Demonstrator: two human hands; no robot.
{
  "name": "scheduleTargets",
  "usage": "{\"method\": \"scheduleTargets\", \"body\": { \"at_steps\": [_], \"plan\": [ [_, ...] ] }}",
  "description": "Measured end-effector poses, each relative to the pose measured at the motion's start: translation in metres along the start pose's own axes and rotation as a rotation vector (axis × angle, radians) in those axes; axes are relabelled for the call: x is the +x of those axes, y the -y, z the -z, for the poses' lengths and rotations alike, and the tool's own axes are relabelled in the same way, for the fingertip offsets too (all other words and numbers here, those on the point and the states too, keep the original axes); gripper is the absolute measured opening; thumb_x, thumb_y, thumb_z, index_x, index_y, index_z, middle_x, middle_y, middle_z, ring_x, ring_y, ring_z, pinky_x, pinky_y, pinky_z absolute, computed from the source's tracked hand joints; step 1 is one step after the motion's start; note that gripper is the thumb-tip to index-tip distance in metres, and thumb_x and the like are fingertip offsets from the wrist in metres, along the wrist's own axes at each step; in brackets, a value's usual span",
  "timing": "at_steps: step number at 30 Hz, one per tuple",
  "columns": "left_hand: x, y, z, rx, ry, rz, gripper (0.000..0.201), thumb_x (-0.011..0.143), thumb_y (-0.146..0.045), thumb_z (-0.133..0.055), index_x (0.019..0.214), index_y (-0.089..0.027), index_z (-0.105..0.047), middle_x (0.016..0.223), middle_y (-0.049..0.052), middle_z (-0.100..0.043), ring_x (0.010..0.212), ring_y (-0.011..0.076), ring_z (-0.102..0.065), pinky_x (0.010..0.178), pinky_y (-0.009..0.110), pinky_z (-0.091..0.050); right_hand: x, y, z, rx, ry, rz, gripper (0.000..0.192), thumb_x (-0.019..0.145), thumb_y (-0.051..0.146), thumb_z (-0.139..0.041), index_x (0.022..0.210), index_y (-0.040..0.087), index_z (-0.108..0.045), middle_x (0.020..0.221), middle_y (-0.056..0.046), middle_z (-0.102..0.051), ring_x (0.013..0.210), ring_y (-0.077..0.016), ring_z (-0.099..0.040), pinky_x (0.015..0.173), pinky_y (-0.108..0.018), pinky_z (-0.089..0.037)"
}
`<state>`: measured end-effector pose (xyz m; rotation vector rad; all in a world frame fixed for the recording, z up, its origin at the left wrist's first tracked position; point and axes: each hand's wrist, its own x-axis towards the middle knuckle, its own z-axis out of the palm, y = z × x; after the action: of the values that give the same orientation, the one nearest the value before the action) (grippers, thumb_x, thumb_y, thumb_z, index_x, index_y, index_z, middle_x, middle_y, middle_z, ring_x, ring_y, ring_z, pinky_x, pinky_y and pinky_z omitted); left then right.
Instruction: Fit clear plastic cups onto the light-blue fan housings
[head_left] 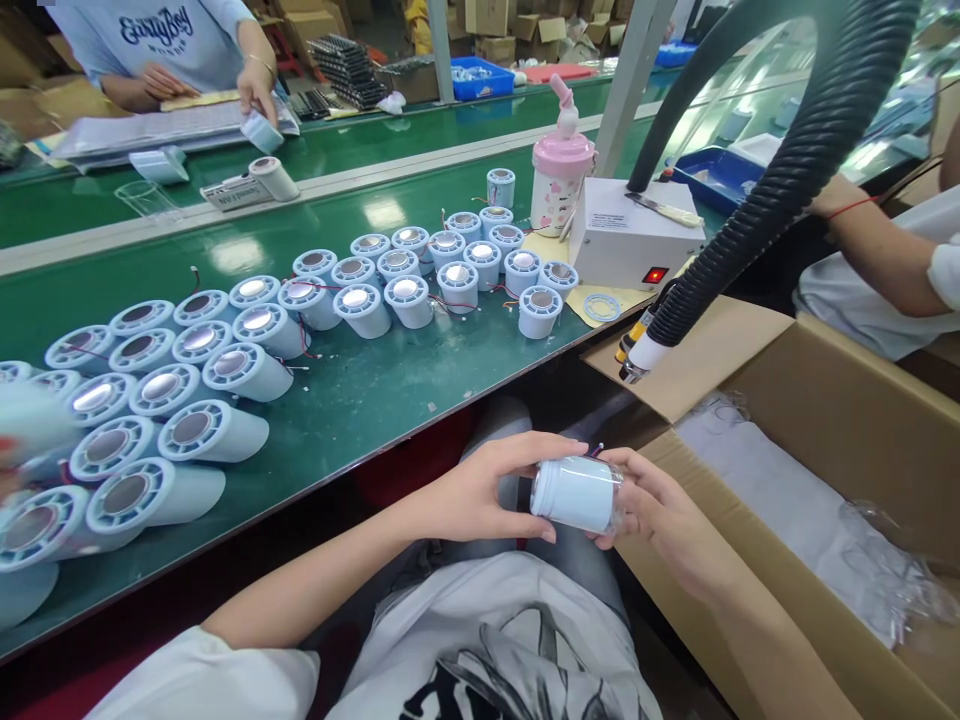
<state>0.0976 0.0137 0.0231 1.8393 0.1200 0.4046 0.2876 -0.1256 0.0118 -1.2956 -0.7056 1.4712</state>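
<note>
Over my lap, both hands hold one pale blue cylinder part (576, 492) lying on its side. My left hand (487, 490) grips its capped end from the left. My right hand (660, 515) grips the other end, where a clear plastic wrap shows. Several identical pale blue cylinder parts (247, 370) with shiny round faces and thin red wires lie in rows on the green bench (360, 390) to my left and ahead.
An open cardboard box (825, 420) with white padding and clear bags stands at my right. A black ribbed hose (787, 170) hangs over it beside a white control box (630, 240) and a pink bottle (561, 180). Other people work across the bench and at far right.
</note>
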Motion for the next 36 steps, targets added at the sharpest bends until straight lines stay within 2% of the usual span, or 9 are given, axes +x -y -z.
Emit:
{"method": "scheduleTargets", "body": {
  "at_steps": [9, 15, 20, 22, 25, 27, 29, 31, 36],
  "plan": [
    [0.0, 0.002, -0.002, -0.048, -0.002, 0.031, 0.074, 0.069, -0.025, -0.082, 0.136, -0.03, -0.051, 0.142, 0.011, -0.051, 0.134, 0.029, -0.044, 0.105, 0.043, -0.045, 0.005, -0.002, -0.007, 0.078, 0.037, -0.081, 0.052, 0.08, 0.07, -0.056, 0.086, 0.018, -0.053, 0.059, 0.0, -0.066, 0.044, -0.0123, -0.062, 0.041, -0.019, -0.049],
    [0.001, 0.006, -0.004, -0.039, -0.005, -0.027, 0.071, 0.068, -0.025, -0.083, 0.133, -0.03, -0.055, 0.145, 0.012, -0.048, 0.134, 0.0309, -0.044, 0.11, 0.048, -0.037, 0.006, -0.003, -0.011, 0.166, 0.058, -0.277, 0.064, 0.077, 0.077, -0.05, 0.081, 0.014, -0.061, 0.055, -0.004, -0.067, 0.035, -0.0096, -0.057, 0.031, -0.014, -0.041],
    [0.001, 0.0, -0.008, -0.107, -0.027, 0.028, 0.067, 0.071, -0.02, -0.079, 0.132, -0.029, -0.054, 0.135, 0.011, -0.053, 0.124, 0.0255, -0.052, 0.094, 0.034, -0.052, 0.007, -0.008, -0.009, 0.183, 0.146, -0.4, 0.075, 0.089, 0.073, -0.026, 0.061, 0.013, -0.06, 0.05, -0.004, -0.06, 0.032, -0.0054, -0.052, 0.029, -0.01, -0.035],
    [0.0, -0.005, -0.01, -0.116, -0.046, 0.114, 0.063, 0.073, -0.022, -0.078, 0.131, -0.026, -0.054, 0.129, 0.01, -0.055, 0.117, 0.0239, -0.056, 0.092, 0.033, -0.053, 0.006, -0.013, -0.006, 0.124, 0.147, -0.31, 0.077, 0.086, 0.078, -0.025, 0.07, 0.013, -0.062, 0.053, -0.004, -0.061, 0.033, -0.0073, -0.053, 0.03, -0.013, -0.036],
    [-0.002, -0.01, -0.009, -0.188, -0.069, 0.247, 0.062, 0.074, -0.027, -0.076, 0.132, -0.023, -0.051, 0.123, 0.011, -0.057, 0.106, 0.0224, -0.061, 0.085, 0.033, -0.056, 0.004, -0.019, -0.001, -0.121, 0.002, 0.173, 0.068, 0.078, 0.075, -0.053, 0.119, 0.021, -0.057, 0.099, -0.011, -0.071, 0.072, -0.0196, -0.071, 0.055, -0.027, -0.059],
    [-0.003, -0.01, -0.008, -0.273, -0.047, 0.328, 0.064, 0.077, -0.031, -0.074, 0.134, -0.024, -0.046, 0.117, 0.01, -0.06, 0.095, 0.0213, -0.065, 0.076, 0.033, -0.057, 0.002, -0.02, 0.004, -0.417, -0.078, 0.586, 0.066, 0.075, 0.05, -0.075, 0.133, 0.033, -0.049, 0.133, -0.01, -0.058, 0.113, -0.0272, -0.062, 0.089, -0.042, -0.057],
    [-0.003, -0.008, -0.005, -0.314, -0.001, 0.39, 0.065, 0.08, -0.035, -0.071, 0.137, -0.024, -0.042, 0.107, 0.009, -0.064, 0.083, 0.0193, -0.067, 0.068, 0.031, -0.057, 0.0, -0.019, 0.007, -0.69, -0.067, 0.845, 0.054, 0.079, 0.022, -0.076, 0.127, 0.039, -0.057, 0.139, -0.004, -0.054, 0.127, -0.0277, -0.052, 0.103, -0.047, -0.047],
    [-0.002, -0.008, -0.003, -0.293, 0.027, 0.381, 0.067, 0.08, -0.036, -0.071, 0.139, -0.024, -0.042, 0.106, 0.009, -0.064, 0.082, 0.0186, -0.066, 0.07, 0.031, -0.057, -0.001, -0.017, 0.009, -0.754, -0.024, 0.872, 0.05, 0.08, 0.012, -0.071, 0.121, 0.04, -0.063, 0.136, -0.003, -0.058, 0.123, -0.0266, -0.056, 0.101, -0.044, -0.05],
    [-0.002, -0.013, -0.003, -0.291, 0.037, 0.228, 0.071, 0.075, -0.02, -0.076, 0.139, -0.026, -0.047, 0.133, 0.011, -0.054, 0.116, 0.0243, -0.057, 0.098, 0.039, -0.05, -0.004, -0.014, 0.006, -0.232, 0.014, 0.457, 0.044, 0.08, 0.031, -0.075, 0.123, 0.038, -0.063, 0.109, -0.002, -0.073, 0.091, -0.0226, -0.071, 0.076, -0.034, -0.061]
  ]
}}
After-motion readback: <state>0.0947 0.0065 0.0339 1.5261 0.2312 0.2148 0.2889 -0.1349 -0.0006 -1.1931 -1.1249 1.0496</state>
